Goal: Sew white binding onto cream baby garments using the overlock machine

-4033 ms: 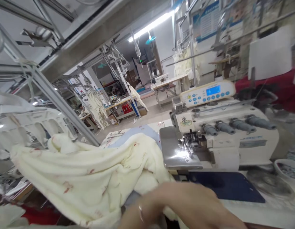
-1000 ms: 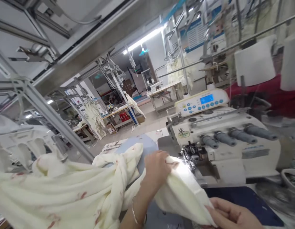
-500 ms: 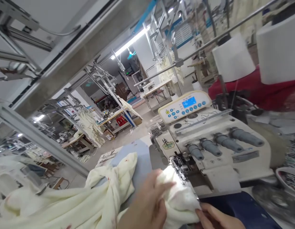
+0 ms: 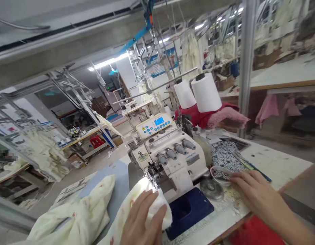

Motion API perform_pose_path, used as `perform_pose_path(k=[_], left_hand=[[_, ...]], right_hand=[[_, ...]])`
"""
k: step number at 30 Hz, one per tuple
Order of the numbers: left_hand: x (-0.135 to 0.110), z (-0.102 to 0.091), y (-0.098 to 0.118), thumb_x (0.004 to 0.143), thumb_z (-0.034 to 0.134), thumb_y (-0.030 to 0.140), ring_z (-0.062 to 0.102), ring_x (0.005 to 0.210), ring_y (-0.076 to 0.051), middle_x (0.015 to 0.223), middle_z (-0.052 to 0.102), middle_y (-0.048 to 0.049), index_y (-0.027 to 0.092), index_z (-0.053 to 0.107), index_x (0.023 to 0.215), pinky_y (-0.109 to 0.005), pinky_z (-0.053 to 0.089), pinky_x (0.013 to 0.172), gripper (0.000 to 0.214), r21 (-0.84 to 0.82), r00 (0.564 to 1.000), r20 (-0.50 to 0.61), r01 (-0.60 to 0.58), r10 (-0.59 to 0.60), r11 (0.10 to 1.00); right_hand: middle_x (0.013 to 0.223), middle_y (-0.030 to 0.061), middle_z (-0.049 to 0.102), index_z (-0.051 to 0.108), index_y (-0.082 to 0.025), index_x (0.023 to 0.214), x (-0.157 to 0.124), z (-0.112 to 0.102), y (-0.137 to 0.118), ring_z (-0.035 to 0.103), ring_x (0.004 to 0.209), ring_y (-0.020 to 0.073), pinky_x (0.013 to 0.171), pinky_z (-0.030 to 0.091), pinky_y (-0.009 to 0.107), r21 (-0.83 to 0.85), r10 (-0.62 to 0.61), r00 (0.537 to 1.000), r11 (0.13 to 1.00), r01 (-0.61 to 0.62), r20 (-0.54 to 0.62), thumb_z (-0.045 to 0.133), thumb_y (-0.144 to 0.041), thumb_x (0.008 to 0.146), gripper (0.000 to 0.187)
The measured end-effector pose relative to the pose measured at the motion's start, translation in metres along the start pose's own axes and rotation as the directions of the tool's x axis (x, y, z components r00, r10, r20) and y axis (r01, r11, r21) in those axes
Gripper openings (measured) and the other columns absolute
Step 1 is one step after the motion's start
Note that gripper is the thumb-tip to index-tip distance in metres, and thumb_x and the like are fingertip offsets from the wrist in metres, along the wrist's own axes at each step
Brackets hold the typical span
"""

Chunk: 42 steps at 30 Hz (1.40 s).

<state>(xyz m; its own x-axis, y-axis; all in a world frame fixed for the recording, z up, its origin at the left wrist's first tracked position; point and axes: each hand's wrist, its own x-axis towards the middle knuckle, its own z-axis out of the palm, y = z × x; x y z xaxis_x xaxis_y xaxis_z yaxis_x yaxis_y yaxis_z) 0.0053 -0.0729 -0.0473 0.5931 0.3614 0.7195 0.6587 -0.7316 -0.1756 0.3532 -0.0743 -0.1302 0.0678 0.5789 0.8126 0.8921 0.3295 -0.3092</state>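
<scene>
My left hand point(image 4: 140, 221) lies flat, fingers together, on cream printed fabric point(image 4: 144, 200) at the needle of the white overlock sewing machine point(image 4: 167, 156). The rest of that cloth point(image 4: 78, 214) trails off to the left over the table. To the right of the machine, my right hand point(image 4: 249, 189) reaches with fingers spread toward a small white bowl point(image 4: 218, 172); it holds nothing. A round metal disc point(image 4: 211, 189) lies just left of that hand.
Two white thread cones point(image 4: 205, 92) stand behind the machine over red cloth point(image 4: 200, 117). Patterned dark fabric point(image 4: 225, 154) lies on the white table point(image 4: 274, 163). A steel post point(image 4: 245, 61) rises at the right. Other sewing tables and hanging garments fill the hall behind.
My right hand let go of the cloth and moved right to the bowl. My left hand stayed pressing the fabric at the needle. The view swung rightward.
</scene>
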Motion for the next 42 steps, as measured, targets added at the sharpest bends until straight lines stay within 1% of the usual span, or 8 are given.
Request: perform_pose_path(k=[6, 10, 15, 19, 29, 32, 37, 42], left_hand=[[0.014, -0.009, 0.028, 0.087, 0.055, 0.011, 0.066, 0.098, -0.019, 0.112, 0.064, -0.0101, 0.023, 0.057, 0.118, -0.030, 0.057, 0.085, 0.033, -0.357, 0.965, 0.125, 0.261, -0.232, 0.897], [0.029, -0.025, 0.033, 0.083, 0.062, 0.023, 0.067, 0.088, -0.019, 0.113, 0.065, -0.0112, 0.022, 0.049, 0.131, -0.029, 0.058, 0.074, 0.050, -0.534, 0.742, 0.448, 0.669, -0.499, 0.516], [0.050, -0.034, 0.011, 0.071, 0.064, 0.018, 0.065, 0.067, -0.013, 0.085, 0.068, -0.0074, 0.012, 0.066, 0.099, -0.023, 0.053, 0.064, 0.028, -0.513, 0.499, 0.818, 0.858, -0.286, 0.030], [0.054, -0.038, -0.007, 0.072, 0.063, 0.018, 0.063, 0.056, -0.011, 0.059, 0.060, 0.0005, 0.012, 0.066, 0.076, -0.019, 0.048, 0.058, 0.008, -0.481, 0.495, 0.749, 0.863, -0.441, 0.151], [0.058, -0.040, -0.022, 0.077, 0.053, 0.017, 0.058, 0.042, -0.007, 0.069, 0.065, 0.0016, 0.016, 0.068, 0.078, -0.016, 0.042, 0.044, 0.015, -0.253, 0.598, 0.529, 0.788, -0.602, 0.561], [0.064, -0.037, -0.034, 0.073, 0.056, 0.015, 0.064, 0.049, -0.012, 0.068, 0.066, -0.0008, 0.015, 0.070, 0.076, -0.017, 0.044, 0.045, 0.013, -0.275, 0.576, 0.465, 0.816, -0.672, 0.509], [0.066, -0.029, -0.044, 0.072, 0.062, 0.015, 0.066, 0.052, -0.015, 0.059, 0.063, -0.0020, 0.012, 0.068, 0.072, -0.022, 0.051, 0.052, 0.006, -0.435, 0.446, 0.555, 0.875, -0.702, 0.212], [0.062, -0.024, -0.040, 0.074, 0.063, 0.019, 0.065, 0.053, -0.017, 0.059, 0.062, -0.0027, 0.011, 0.067, 0.076, -0.026, 0.052, 0.054, 0.009, -0.411, 0.433, 0.582, 0.887, -0.689, 0.210]], right_hand=[[0.090, 0.0007, 0.066, 0.060, -0.028, 0.094, 0.011, -0.010, -0.072, 0.062, 0.088, 0.0172, 0.072, 0.053, 0.025, 0.215, -0.129, 0.991, 0.968, 0.130, -0.019, 0.047, -0.026, 0.093, 0.014], [0.101, 0.0014, 0.065, 0.060, -0.025, 0.106, 0.000, 0.012, -0.116, 0.059, 0.100, 0.0175, 0.083, 0.052, 0.026, 0.418, -0.280, 0.960, 0.870, 0.262, -0.019, 0.056, -0.021, 0.088, 0.019], [0.104, 0.0029, 0.064, 0.061, -0.023, 0.106, -0.002, 0.038, -0.141, 0.060, 0.099, 0.0168, 0.081, 0.053, 0.026, 0.536, -0.320, 0.946, 0.789, 0.300, -0.057, 0.056, -0.017, 0.087, 0.021], [0.105, 0.0028, 0.066, 0.063, -0.021, 0.105, 0.003, 0.049, -0.152, 0.060, 0.099, 0.0167, 0.083, 0.052, 0.026, 0.462, -0.402, 0.909, 0.789, 0.404, -0.109, 0.054, -0.013, 0.086, 0.023], [0.121, 0.0095, 0.062, 0.061, -0.010, 0.115, 0.002, 0.078, -0.173, 0.056, 0.110, 0.0248, 0.098, 0.042, 0.044, 0.312, -0.556, 0.801, 0.738, 0.598, -0.220, 0.037, -0.003, 0.091, 0.034], [0.125, 0.0105, 0.060, 0.059, -0.009, 0.118, 0.006, 0.088, -0.168, 0.054, 0.113, 0.0248, 0.094, 0.046, 0.041, 0.374, -0.540, 0.824, 0.738, 0.562, -0.172, 0.046, -0.004, 0.090, 0.031], [0.120, 0.0074, 0.060, 0.059, -0.010, 0.115, 0.019, 0.094, -0.163, 0.053, 0.111, 0.0196, 0.094, 0.046, 0.033, 0.467, -0.492, 0.859, 0.732, 0.496, -0.141, 0.053, -0.006, 0.090, 0.026], [0.095, 0.0058, 0.063, 0.058, -0.013, 0.097, 0.025, 0.088, -0.169, 0.057, 0.098, 0.0168, 0.087, 0.048, 0.029, 0.556, -0.361, 0.916, 0.731, 0.396, -0.178, 0.059, -0.015, 0.089, 0.009]])
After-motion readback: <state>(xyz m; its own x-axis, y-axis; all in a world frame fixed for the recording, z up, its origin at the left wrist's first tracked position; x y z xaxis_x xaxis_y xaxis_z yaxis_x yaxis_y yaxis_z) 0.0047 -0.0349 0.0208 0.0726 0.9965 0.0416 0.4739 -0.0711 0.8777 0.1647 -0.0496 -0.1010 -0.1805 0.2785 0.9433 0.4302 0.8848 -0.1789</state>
